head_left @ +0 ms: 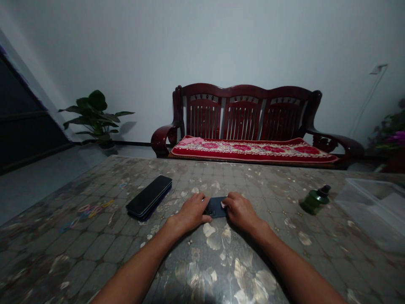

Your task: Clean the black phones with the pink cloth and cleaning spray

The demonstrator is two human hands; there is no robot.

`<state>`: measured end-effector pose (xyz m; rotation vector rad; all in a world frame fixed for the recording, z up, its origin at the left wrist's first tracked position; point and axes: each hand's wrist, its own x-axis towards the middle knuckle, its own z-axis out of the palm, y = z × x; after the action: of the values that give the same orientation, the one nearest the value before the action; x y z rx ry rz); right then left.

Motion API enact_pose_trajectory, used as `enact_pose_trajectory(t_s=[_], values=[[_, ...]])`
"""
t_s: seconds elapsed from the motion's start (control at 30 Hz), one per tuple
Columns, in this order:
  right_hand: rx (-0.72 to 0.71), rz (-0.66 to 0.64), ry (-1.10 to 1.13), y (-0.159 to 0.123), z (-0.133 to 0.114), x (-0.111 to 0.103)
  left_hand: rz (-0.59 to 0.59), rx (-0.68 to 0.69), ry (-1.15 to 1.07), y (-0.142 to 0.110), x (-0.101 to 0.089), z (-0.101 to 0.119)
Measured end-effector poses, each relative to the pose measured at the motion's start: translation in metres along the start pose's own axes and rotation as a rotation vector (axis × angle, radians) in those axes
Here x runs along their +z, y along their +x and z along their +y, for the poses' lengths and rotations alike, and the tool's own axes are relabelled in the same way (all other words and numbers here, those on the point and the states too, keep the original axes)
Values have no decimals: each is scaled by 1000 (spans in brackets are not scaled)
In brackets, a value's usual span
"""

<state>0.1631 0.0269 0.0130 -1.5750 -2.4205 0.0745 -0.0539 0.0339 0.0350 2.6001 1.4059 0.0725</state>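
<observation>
A small dark phone (217, 207) lies flat on the patterned table (196, 261) between my two hands. My left hand (192, 212) has curled fingers pressed on the phone's left end, over the camera area. My right hand (240, 210) grips the right end with bent fingers, something pale showing at a fingertip. To the left, apart from both hands, lies a second, larger dark phone (149, 196) on a dark blue case.
Several coloured rubber bands (90, 210) lie at the left of the table. A small green bottle (314, 201) lies on its side at the right, beside a clear plastic box (373, 207). A red wooden bench (249, 126) and a potted plant (95, 116) stand behind.
</observation>
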Motion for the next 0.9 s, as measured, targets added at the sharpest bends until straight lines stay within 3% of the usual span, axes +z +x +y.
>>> enact_pose_trajectory(t_s=[0.1,0.33,0.57,0.77,0.9], values=[[8,-52,26,0,-5,-5,-32,-27,-23,1,0,-1],[175,-84,-44,2,0,-15,-70,-27,-1,2,-1,-1],[22,-94,31,0,-12,-8,-71,-20,-3,4,5,-4],[182,-76,-51,2,5,-10,-74,-31,11,6,7,-6],[143,-69,-28,1,2,-7,-85,-26,10,5,5,-5]])
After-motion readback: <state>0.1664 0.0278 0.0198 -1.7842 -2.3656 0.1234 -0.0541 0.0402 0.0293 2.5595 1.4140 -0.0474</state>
